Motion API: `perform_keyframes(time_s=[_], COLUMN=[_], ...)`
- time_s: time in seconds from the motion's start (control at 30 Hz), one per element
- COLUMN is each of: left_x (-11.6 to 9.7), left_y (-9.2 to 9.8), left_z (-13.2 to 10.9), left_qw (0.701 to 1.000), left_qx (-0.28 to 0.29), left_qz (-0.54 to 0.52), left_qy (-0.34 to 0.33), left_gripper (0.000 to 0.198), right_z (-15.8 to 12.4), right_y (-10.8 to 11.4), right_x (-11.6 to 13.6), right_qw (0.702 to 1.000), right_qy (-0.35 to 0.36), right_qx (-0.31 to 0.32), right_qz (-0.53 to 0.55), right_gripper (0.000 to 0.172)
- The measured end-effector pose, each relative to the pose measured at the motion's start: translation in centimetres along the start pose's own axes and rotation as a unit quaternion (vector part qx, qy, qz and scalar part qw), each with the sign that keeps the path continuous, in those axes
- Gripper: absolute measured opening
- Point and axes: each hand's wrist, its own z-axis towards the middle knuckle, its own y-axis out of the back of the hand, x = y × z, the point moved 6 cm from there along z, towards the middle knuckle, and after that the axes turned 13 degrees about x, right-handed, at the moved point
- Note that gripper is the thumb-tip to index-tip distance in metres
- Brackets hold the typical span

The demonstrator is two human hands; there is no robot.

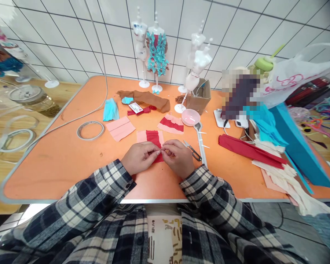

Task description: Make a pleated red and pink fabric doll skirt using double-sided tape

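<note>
- A ring-shaped roll of clear tape (90, 130) lies on the orange table (44, 165).
- The left hand (139, 157) pinches the red and pink crepe-paper piece (154, 138) at its near edge.
- The right hand (178, 157) pinches the same piece, fingertips meeting the left's.
- Small metal thread snips (193, 150) lie just beside the right hand.

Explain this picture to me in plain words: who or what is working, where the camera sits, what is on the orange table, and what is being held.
No machine here: a person in a plaid shirt works with bare hands. The one picture comes from a camera on their head, looking down.

The left hand and right hand meet over a red and pink paper piece and pinch it at its near edge.

On the orange table also lie small snips, a tape ring, a pink dish, more pink paper, a red paper strip, and small doll mannequins, one wearing a teal and red dress.
</note>
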Motion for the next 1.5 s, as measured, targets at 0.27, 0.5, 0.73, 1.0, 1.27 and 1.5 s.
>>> perform_keyframes(time_s=[0.27, 0.5, 0.73, 1.0, 1.27, 1.5], left_x=[-0.3, 0.0, 0.0, 0.0, -0.3, 0.5], left_y=[0.2, 0.7, -0.1, -0.2, -0.1, -0.1], left_z=[0.1, 0.0, -0.1, 0.0, -0.1, -0.1], left_qw=[1.0, 0.999, 0.999, 0.995, 0.996, 0.998], left_qx=[-0.021, -0.04, -0.038, -0.047, -0.026, -0.041], left_qz=[-0.002, 0.004, 0.017, 0.086, 0.089, -0.006], left_qy=[-0.019, 0.003, 0.015, 0.018, -0.007, 0.051], left_gripper=[0.02, 0.021, 0.019, 0.021, 0.025, 0.019], right_z=[0.5, 0.6, 0.3, 0.2, 0.0, -0.2], right_y=[-0.3, -0.7, 0.2, -0.2, -0.1, 0.0], right_x=[-1.3, -2.7, -1.2, -0.5, 0.0, 0.5], right_qw=[0.984, 0.963, 0.989, 0.996, 0.999, 0.999], right_qy=[-0.072, -0.125, -0.098, -0.082, -0.053, -0.038], right_qx=[-0.002, -0.009, -0.033, 0.005, -0.004, -0.013], right_qz=[0.162, 0.237, 0.108, 0.043, 0.004, -0.026], right_gripper=[0.007, 0.009, 0.007, 0.008, 0.011, 0.012])
